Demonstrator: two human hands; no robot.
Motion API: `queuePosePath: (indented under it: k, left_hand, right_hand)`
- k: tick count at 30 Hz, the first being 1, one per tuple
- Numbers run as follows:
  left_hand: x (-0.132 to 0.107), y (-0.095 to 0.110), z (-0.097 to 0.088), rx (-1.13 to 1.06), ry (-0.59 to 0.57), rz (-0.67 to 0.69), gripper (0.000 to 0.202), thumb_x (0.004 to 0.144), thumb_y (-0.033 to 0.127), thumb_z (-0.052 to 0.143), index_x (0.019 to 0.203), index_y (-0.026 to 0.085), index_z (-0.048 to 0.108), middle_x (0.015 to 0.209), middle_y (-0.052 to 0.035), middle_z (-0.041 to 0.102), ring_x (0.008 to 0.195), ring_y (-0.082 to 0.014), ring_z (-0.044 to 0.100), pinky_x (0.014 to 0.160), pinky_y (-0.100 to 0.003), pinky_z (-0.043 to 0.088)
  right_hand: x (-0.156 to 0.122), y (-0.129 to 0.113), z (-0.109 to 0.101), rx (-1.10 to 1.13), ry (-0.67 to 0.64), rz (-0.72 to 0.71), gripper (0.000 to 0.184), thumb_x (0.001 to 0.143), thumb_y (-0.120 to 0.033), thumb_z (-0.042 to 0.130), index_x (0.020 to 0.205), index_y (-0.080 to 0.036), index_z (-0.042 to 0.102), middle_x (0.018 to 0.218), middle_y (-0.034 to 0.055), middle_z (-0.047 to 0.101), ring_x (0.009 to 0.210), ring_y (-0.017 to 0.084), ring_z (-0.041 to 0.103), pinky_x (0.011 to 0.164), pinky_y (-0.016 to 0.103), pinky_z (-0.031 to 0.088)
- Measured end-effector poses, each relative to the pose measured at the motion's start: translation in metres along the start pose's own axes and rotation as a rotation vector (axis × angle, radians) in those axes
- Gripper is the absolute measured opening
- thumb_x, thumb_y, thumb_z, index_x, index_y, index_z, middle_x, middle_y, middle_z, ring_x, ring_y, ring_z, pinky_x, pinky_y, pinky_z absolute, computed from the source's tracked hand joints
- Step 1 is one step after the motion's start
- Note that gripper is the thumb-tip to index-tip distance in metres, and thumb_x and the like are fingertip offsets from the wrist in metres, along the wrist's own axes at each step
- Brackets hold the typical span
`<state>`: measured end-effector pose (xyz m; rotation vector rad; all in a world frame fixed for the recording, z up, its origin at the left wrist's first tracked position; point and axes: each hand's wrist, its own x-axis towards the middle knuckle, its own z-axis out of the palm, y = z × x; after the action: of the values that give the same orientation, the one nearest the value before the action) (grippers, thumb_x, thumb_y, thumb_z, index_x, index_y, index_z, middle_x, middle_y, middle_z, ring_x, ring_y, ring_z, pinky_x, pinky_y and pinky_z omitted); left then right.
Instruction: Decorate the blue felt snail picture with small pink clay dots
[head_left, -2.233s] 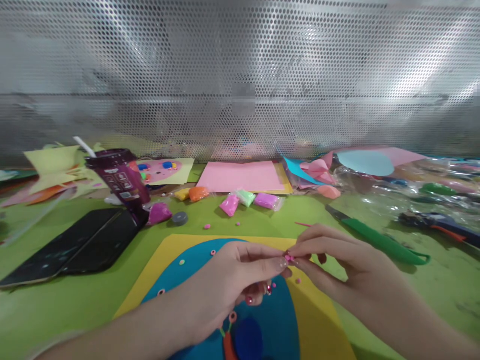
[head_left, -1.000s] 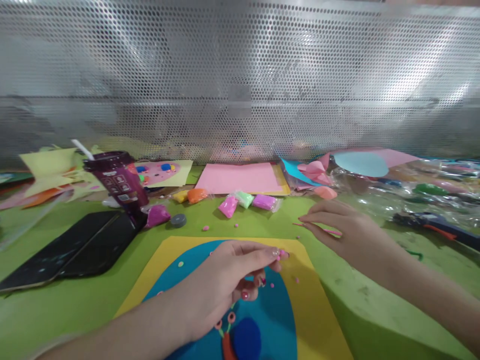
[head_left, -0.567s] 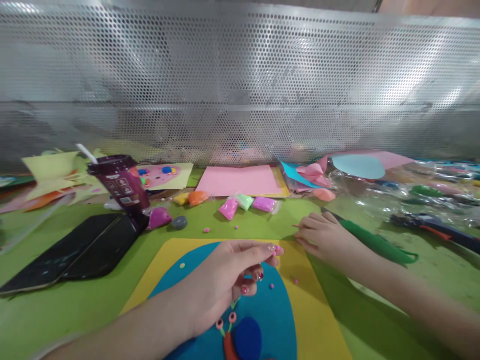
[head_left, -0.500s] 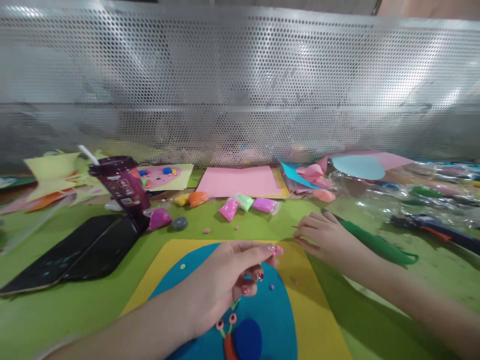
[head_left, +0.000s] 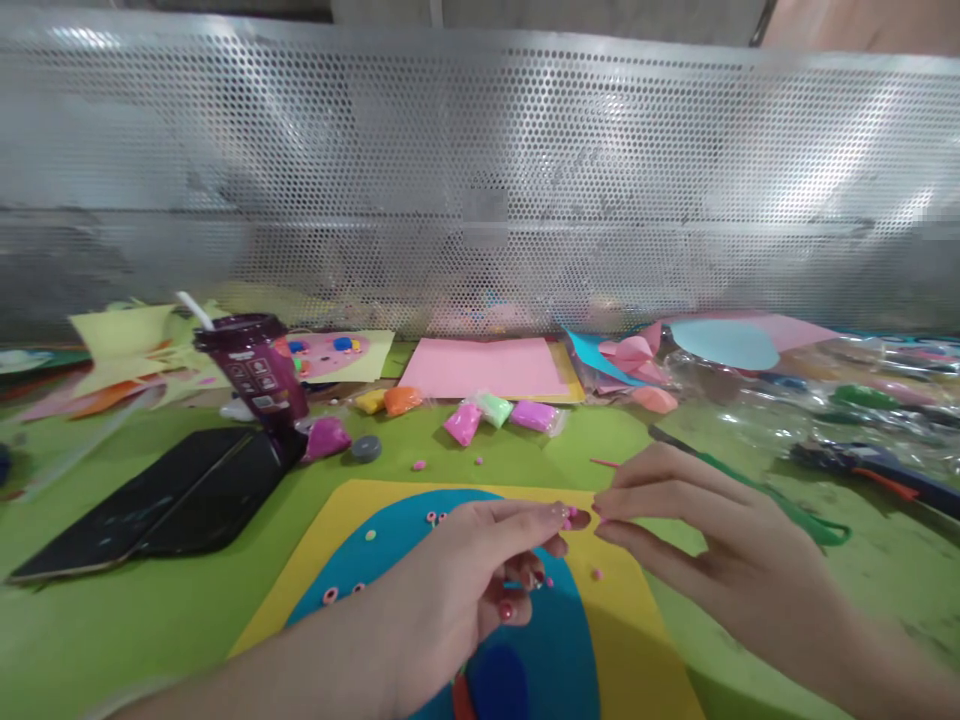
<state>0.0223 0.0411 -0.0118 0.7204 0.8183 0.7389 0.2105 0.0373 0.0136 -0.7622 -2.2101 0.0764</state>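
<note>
Gripping small pink clay (head_left: 571,517) between thumb and forefinger, the left hand (head_left: 469,555) is positioned above the blue oval (head_left: 559,645) on the yellow sheet (head_left: 637,630). Its remaining fingers are curled beneath. The right hand (head_left: 705,525) is bent just beside it, thumb and forefinger tips close together and apart from the left hand; whether anything is pinched there cannot be told.

One pink bead (head_left: 598,574) lies on the yellow sheet; a smaller pink dot (head_left: 550,582) lies on the blue oval, near the left hand's fingers. Also on the oval are a pale dot (head_left: 370,535), a ringed pink dot (head_left: 331,595), an orange strip (head_left: 463,697) and a dark blue disc (head_left: 501,680), the last two partly hidden by the left hand.

A green knife (head_left: 821,527) lies partly behind the right hand; a thin pink stick (head_left: 604,462) shows beyond its fingertips. Across the green table (head_left: 180,610), a pink packet (head_left: 463,424), a pale green packet (head_left: 495,409) and a purple packet (head_left: 534,416) are grouped before the pink paper (head_left: 484,367). At left, a purple cup (head_left: 259,375) stands at the far end of a black case (head_left: 217,495). A perforated metal panel (head_left: 480,130) closes off the rear.
</note>
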Motion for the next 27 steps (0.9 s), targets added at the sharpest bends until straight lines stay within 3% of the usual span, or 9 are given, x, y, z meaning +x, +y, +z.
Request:
queuePosePath:
  k: [8,20,27]
  left_hand:
    - [-0.0017,-0.0044,0.0013,-0.011,-0.048,-0.030,0.021,0.066,0.035,0.073,0.064,0.016,0.065,0.063,0.0016,0.052,0.054,-0.0066,0.037,0.047,-0.020,0.022]
    - [-0.0048,-0.0053,0.0093,-0.118,0.068,-0.112,0.027,0.055,0.035,0.080,0.064,0.016,0.063,0.064,0.0011,0.055,0.056,-0.0080,0.037,0.047,-0.020,0.019]
    - [-0.0013,-0.0080,0.0028,-0.009,0.000,-0.033,0.022,0.064,0.036,0.074,0.066,0.016,0.067,0.065,0.0007,0.055,0.054,-0.0072,0.038,0.046,-0.021,0.021]
  right_hand:
    - [-0.0015,-0.0048,0.0029,-0.060,-0.034,-0.079,0.016,0.086,-0.010,0.051,0.087,-0.020,0.063,0.082,0.0043,0.058,0.072,0.013,0.058,0.061,0.022,0.051]
    - [-0.0023,-0.0028,0.0063,-0.046,-0.012,-0.029,0.015,0.086,-0.012,0.052,0.088,-0.022,0.063,0.086,0.0047,0.058,0.076,0.015,0.059,0.062,0.024,0.053]
    - [-0.0043,-0.0011,0.0090,-0.021,0.002,0.005,0.012,0.086,-0.014,0.055,0.091,-0.022,0.063,0.087,0.0044,0.058,0.079,0.015,0.059,0.063,0.024,0.052]
